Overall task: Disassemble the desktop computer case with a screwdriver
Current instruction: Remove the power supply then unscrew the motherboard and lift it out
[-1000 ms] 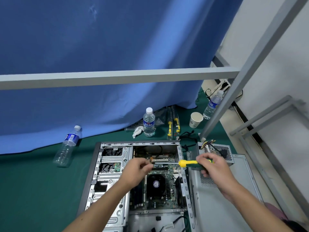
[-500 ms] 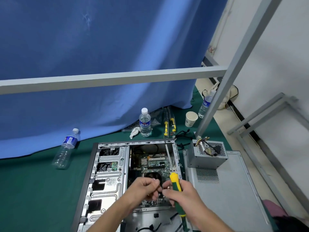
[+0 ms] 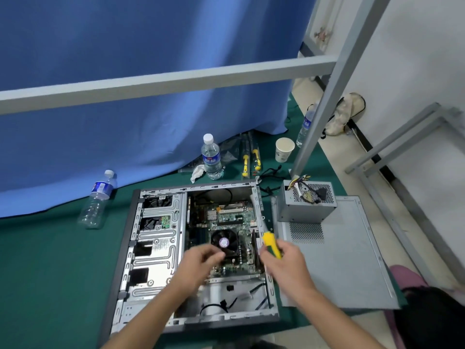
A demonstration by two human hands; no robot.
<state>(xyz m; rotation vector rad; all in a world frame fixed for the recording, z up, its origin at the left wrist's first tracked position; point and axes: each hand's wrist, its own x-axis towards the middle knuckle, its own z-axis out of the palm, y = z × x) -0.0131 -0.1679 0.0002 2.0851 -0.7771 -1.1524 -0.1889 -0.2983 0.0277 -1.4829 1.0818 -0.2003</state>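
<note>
No label is readable on the water bottle (image 3: 211, 157). The right hand (image 3: 284, 263) grips the screwdriver (image 3: 272, 245), now beside the open computer case (image 3: 141, 248); the left hand (image 3: 201, 260), blurred, has drawn apart, its grasp unclear.

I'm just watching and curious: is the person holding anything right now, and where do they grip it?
The right hand grips a screwdriver by its yellow-and-green handle. The left hand has curled fingers, but motion blur hides whether it pinches anything.

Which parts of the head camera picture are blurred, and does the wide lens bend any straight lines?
In the head view, the left hand and the right hand holding the yellow screwdriver are smeared by motion; the computer case stays fairly sharp. The grey frame bar runs slanted across the picture, without obvious curving.
</note>
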